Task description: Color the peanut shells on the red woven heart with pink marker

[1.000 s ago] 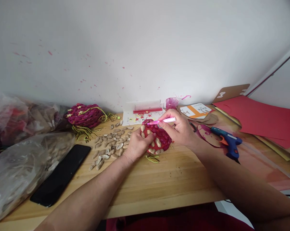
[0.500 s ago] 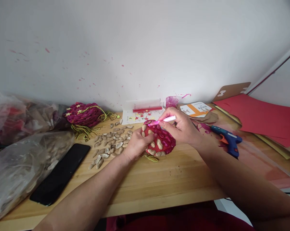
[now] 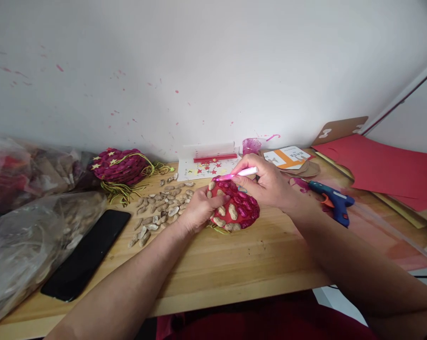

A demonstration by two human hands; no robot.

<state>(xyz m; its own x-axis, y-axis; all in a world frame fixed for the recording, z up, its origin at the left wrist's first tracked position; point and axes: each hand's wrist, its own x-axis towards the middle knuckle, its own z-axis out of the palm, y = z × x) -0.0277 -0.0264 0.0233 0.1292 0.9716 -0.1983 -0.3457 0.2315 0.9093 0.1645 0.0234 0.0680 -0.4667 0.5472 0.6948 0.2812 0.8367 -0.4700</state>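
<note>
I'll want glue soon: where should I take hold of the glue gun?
By its handle, from the near side. The glue gun lies flat right of the right hand, nozzle pointing left, and the handle juts toward you, clear of other things.

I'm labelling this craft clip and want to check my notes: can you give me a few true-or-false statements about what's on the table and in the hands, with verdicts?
1. The right hand holds a pink pen whose tip meets the top edge of the red piece covered in peanut shells. True.
2. The left hand holds the glue gun. False: it grips the red piece; the glue gun lies on the table, right of both hands.
3. A black phone lies flat, left of the loose shells. True.
4. The phone's screen is lit. False: it is dark.
5. The red paper lies at the far left. False: it is at the far right.
</note>
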